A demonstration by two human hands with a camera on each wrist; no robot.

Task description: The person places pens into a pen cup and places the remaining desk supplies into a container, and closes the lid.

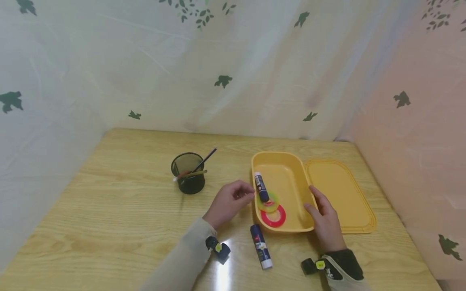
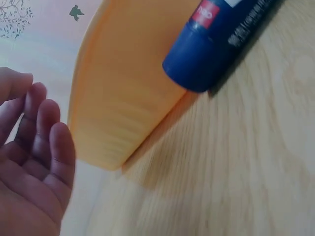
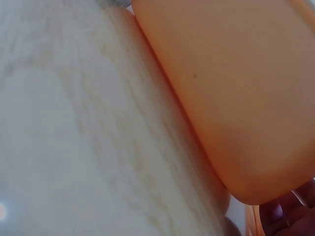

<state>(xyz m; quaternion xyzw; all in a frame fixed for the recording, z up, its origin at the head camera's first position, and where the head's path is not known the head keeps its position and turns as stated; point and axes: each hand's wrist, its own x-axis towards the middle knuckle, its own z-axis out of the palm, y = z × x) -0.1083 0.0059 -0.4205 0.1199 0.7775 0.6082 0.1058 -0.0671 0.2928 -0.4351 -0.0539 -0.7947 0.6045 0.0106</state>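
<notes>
A yellow plastic box (image 1: pixel 291 194) stands uncovered on the table. My right hand (image 1: pixel 326 222) grips its right wall, thumb over the rim and fingers outside. At the left rim is my left hand (image 1: pixel 230 202); its fingers are loosely bent with nothing between them, as the left wrist view (image 2: pixel 37 162) also shows. Inside the box, a dark blue glue stick (image 1: pixel 260 186) leans at the left side, partly over a yellow-green ring (image 1: pixel 273 204). A red ring (image 1: pixel 281 218) lies beside it, overlapping. In front of the box a second blue glue stick (image 1: pixel 259 242) lies on the table.
A black mesh pen cup (image 1: pixel 191 186) with a few slim sticks or pens stands left of the box. The flat yellow lid (image 1: pixel 340 194) lies right of the box. Patterned curtains (image 1: pixel 255 81) hang behind and beside the wooden table (image 1: pixel 109 202).
</notes>
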